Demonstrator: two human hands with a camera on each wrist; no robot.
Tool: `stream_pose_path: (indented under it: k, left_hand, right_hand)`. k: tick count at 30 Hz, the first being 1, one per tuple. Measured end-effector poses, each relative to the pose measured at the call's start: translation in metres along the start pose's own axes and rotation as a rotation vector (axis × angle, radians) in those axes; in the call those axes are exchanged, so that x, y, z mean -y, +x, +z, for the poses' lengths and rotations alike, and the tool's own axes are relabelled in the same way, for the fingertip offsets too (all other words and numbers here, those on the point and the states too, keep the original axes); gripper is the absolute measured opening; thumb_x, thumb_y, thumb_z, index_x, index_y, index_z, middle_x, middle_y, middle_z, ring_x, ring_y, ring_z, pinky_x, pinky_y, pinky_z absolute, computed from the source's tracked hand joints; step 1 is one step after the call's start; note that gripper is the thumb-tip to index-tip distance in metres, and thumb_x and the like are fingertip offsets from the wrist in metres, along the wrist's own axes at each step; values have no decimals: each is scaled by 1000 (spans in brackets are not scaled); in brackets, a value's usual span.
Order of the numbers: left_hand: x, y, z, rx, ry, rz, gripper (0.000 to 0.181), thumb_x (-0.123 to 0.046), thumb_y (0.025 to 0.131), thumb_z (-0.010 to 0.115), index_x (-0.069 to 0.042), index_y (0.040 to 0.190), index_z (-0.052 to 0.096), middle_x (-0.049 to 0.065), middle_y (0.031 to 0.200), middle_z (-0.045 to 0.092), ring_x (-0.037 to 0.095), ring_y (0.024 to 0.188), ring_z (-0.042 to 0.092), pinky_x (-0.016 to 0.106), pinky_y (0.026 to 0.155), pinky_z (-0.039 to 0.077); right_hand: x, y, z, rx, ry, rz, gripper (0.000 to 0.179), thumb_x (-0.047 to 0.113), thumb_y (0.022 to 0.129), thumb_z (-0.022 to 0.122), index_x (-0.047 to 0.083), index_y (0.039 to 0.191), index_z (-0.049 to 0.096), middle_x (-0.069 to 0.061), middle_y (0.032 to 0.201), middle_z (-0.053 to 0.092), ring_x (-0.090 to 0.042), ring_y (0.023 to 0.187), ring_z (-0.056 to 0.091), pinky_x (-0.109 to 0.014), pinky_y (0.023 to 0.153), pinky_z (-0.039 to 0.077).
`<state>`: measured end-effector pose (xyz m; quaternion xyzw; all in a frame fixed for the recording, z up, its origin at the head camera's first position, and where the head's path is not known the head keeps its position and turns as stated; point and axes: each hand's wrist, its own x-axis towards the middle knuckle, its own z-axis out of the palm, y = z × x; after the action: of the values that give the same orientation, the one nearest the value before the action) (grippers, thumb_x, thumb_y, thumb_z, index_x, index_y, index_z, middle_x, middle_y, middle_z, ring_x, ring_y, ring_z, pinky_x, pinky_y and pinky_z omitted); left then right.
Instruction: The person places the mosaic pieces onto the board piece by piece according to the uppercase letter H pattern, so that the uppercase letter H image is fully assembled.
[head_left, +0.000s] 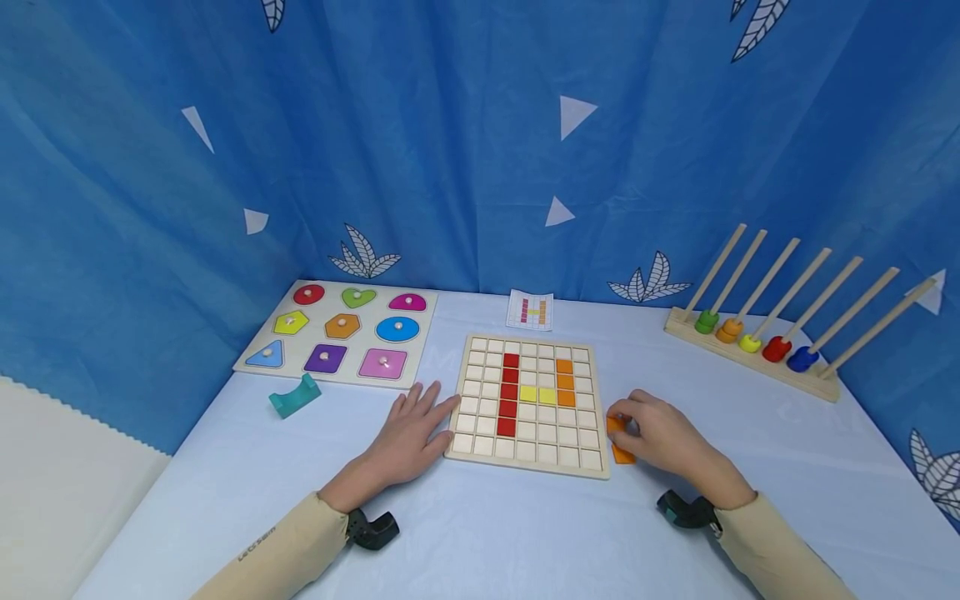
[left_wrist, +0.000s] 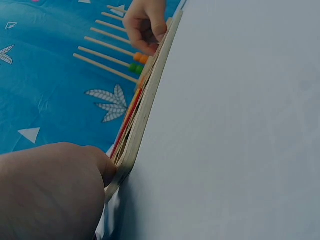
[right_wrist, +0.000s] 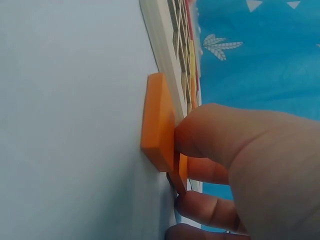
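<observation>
A wooden grid board [head_left: 525, 468] lies on the table, with a column of red tiles [head_left: 508, 392], two yellow tiles [head_left: 537, 395] beside it and a short orange column [head_left: 566, 383] in its cells. My left hand [head_left: 405, 437] rests at the board's left edge, fingers spread and thumb against the rim. To the right of the board, my right hand [head_left: 663, 433] pinches an orange tile [right_wrist: 178, 177] between thumb and fingers, partly hidden by them. Nearer to me, a second orange tile [right_wrist: 159, 122] lies beside the board's edge.
Behind the board lies a small pattern card [head_left: 530, 310]. A knobbed shape puzzle [head_left: 442, 333] is at the back left, with a teal curved piece [head_left: 295, 398] before it. At the back right stands a wooden peg rack [head_left: 750, 358] with coloured beads, its pegs leaning.
</observation>
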<state>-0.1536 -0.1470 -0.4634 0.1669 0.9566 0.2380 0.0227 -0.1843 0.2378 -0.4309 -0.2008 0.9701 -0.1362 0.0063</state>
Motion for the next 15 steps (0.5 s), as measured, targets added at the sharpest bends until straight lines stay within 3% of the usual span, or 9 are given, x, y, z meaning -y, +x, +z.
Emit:
stream_pose_path:
  k: [15]
  left_hand:
    - [-1,-1,-2,6,4,-1,55,-28,101,55,-13,154,47,22,166,31,48,156,18,68,124,15]
  right_hand:
    - [-2,2,-3,-19,-3,-55,23,21,83,82,9,102,77,4,81,61,-9,72,50,-22,62,48]
